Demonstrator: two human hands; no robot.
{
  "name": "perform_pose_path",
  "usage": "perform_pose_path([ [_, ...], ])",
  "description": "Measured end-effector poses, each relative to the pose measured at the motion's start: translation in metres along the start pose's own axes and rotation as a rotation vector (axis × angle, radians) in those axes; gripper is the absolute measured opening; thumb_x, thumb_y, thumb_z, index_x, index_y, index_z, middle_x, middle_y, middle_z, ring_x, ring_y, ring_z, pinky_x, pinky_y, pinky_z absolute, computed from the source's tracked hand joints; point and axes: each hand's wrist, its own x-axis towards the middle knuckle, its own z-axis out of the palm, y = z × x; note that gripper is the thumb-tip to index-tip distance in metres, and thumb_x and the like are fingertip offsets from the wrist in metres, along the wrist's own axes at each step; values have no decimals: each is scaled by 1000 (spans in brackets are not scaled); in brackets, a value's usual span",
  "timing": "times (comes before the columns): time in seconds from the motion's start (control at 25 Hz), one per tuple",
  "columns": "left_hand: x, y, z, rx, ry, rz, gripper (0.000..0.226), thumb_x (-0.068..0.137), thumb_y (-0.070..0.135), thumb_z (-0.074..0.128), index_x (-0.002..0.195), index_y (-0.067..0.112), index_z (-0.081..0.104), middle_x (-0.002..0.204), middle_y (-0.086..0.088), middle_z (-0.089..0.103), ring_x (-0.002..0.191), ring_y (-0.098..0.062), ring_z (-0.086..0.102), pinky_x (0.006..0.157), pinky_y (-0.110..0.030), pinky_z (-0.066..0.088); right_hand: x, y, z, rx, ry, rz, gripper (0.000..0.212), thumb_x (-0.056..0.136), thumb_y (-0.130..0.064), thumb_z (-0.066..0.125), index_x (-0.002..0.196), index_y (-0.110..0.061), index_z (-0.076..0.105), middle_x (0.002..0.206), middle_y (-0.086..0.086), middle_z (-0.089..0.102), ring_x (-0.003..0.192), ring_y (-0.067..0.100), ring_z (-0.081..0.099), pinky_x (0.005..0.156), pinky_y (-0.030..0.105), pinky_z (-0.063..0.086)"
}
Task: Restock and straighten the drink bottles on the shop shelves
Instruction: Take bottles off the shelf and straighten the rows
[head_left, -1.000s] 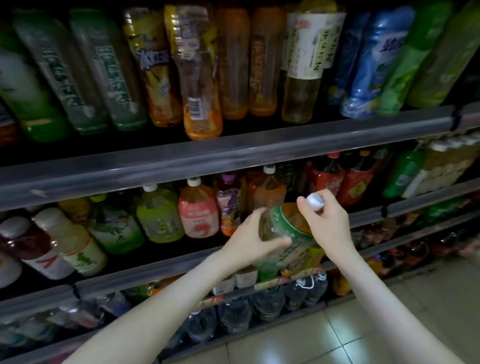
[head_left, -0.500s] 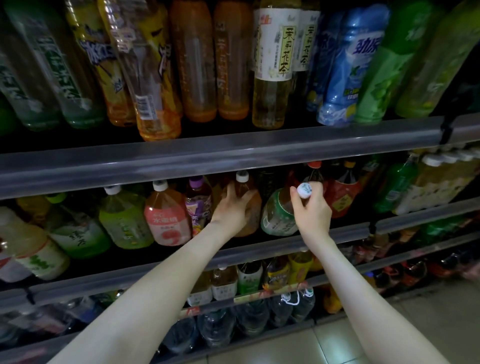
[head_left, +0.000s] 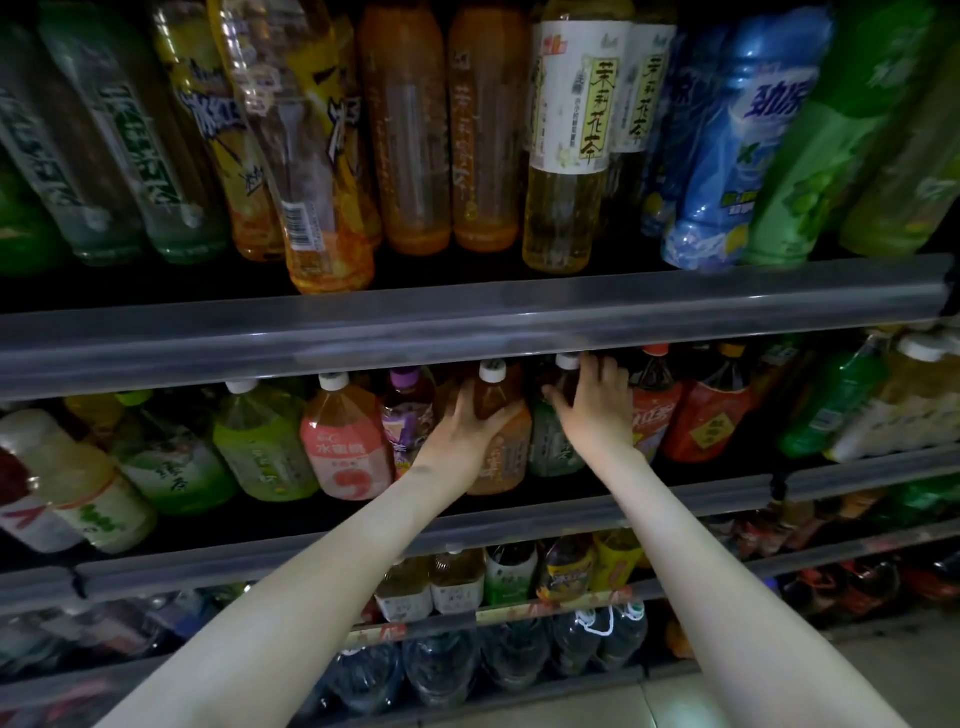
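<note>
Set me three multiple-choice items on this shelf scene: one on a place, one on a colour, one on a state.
1. Where do the left hand and the right hand reach?
A. the top shelf
B. the middle shelf
C. the floor

2. What colour is the cap of the brown bottle that the left hand holds?
A. white
B. red
C. purple

3. What is the right hand doing?
A. hanging free
B. gripping the neck of the green-labelled bottle
C. lying flat on a shelf edge

Answers:
1 B: both hands are among the bottles of the middle row.
2 A: the cap above the left hand's thumb is white.
3 B: its thumb and fingers curl round the neck just under that bottle's cap.
</note>
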Motion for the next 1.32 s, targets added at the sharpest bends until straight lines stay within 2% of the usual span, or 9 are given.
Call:
perform_pose_path([
  [0.12,-4,10,-1,13,-44,-53,92,85,-10,50,148,43,8,155,-18,-14,144,-41,1,103,-43,42,-6,4,11,6,-168,-98,87,91,-44,57,152,-24,-2,151,16,19,136,35,24,110,44,27],
  [0.24,-15,18,0,34,-38,-102,94,86,-9,46,149,43,-2,155,-20,-18,143,-43,-1,99,-45,44,-8,16,15,18,-243,-235,83,91,-36,60,151,-36,3,157,12,-3,143,32,5,117,45,16],
  [0.32,-27,15,3,45,42,-66,87,87,0,52,150,37,4,156,-23,-4,142,-43,12,98,-46,45,-10,21,14,-59,-242,-285,92,85,-32,69,151,-34,5,157,14,-8,144,33,-1,118,47,15],
  [0.44,-51,-5,2,127,298,146,77,69,5,75,138,17,42,142,-25,40,126,-41,47,98,-48,47,-25,6,20,-154,-144,-177,93,88,-24,65,152,-32,-2,156,19,-15,145,37,-8,118,51,8],
  [0.52,-70,-29,-2,239,411,233,69,67,6,76,129,11,47,135,-23,49,123,-38,50,106,-46,35,-50,-18,27,-66,43,-144,90,83,-20,67,152,-23,9,156,22,0,144,40,3,116,54,10],
  [0.64,-94,-65,-14,324,516,189,60,73,6,68,129,9,47,134,-23,46,126,-39,42,112,-50,28,-90,-63,40,171,212,-312,84,75,-16,75,144,-15,27,142,24,35,128,39,33,102,55,36],
  [0.84,-119,-103,-31,331,332,-115,74,63,5,68,134,11,50,138,-27,44,131,-43,38,110,-55,25,-85,-139,58,263,-21,-452,89,83,-24,70,147,-32,7,151,22,22,137,39,26,108,48,32],
  [1.12,-147,-118,-56,144,153,-109,74,76,9,65,144,18,34,149,-22,33,138,-41,30,112,-53,23,-77,-147,70,127,-40,-400,67,88,-16,64,146,-26,34,144,20,18,133,44,23,97,54,45],
  [1.32,-168,-111,-69,-59,143,-36,60,92,20,56,146,11,31,154,-13,25,142,-31,23,116,-32,10,-121,-141,45,245,75,-651,76,65,-1,83,128,-25,47,128,13,33,115,36,33,90,51,48],
])
